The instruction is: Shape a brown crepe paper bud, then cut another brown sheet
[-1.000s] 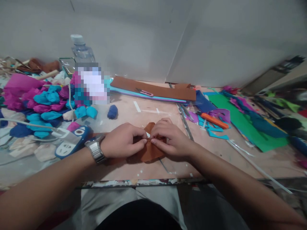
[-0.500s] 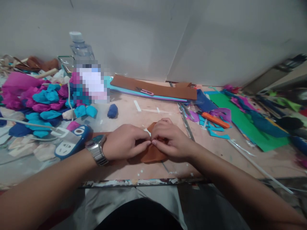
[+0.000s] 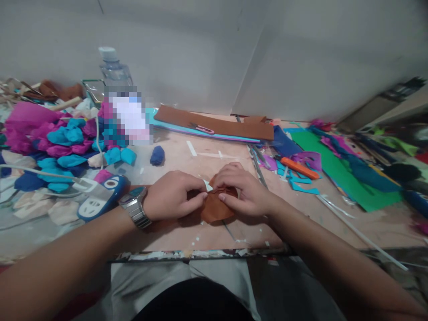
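Note:
A small piece of brown crepe paper [image 3: 214,208] lies near the front edge of the pinkish work board [image 3: 207,156]. My left hand [image 3: 174,196], with a metal watch on its wrist, pinches the paper's left top edge with closed fingers. My right hand [image 3: 244,189] presses and pinches the paper from the right, its fingers curled over the top. A bit of white shows between the two thumbs. The hands hide most of the paper.
Heaps of crumpled magenta, cyan and blue paper balls [image 3: 56,142] fill the left. A water bottle [image 3: 115,73] stands at the back. A blue tape dispenser [image 3: 100,196], long brown strip [image 3: 214,122], orange cutter [image 3: 297,168] and green sheet [image 3: 341,174] surround the hands.
The brown paper has been gathered tighter. My right hand has shifted slightly right and the hands have parted a little.

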Demonstrator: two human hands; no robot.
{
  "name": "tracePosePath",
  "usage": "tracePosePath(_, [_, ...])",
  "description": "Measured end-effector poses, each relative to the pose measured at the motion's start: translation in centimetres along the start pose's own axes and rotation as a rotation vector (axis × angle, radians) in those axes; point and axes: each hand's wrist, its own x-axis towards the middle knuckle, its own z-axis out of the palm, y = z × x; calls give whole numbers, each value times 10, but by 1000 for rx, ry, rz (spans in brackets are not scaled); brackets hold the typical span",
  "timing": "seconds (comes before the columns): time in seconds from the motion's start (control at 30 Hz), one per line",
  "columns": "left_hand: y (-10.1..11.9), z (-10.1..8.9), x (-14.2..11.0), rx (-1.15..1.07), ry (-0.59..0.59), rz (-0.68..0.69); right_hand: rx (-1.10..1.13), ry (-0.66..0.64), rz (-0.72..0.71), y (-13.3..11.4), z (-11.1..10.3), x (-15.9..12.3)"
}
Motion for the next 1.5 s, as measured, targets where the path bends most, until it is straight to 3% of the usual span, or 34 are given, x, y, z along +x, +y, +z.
tracePosePath(0.2, [2,0,1,-54,-16,-58,-52,46,-11,-3,5,2])
tracePosePath(1.07, [3,6,2,-144,-31,-62,0,25,-10,-5,9,2])
tracePosePath(1.33, [0,-6,1,-87,-102,-153,-86,63,-59,9,-5,2])
tracePosePath(1.5, [-1,-5,3,-86,-94,-159,-123,23,-38,6,-6,1])
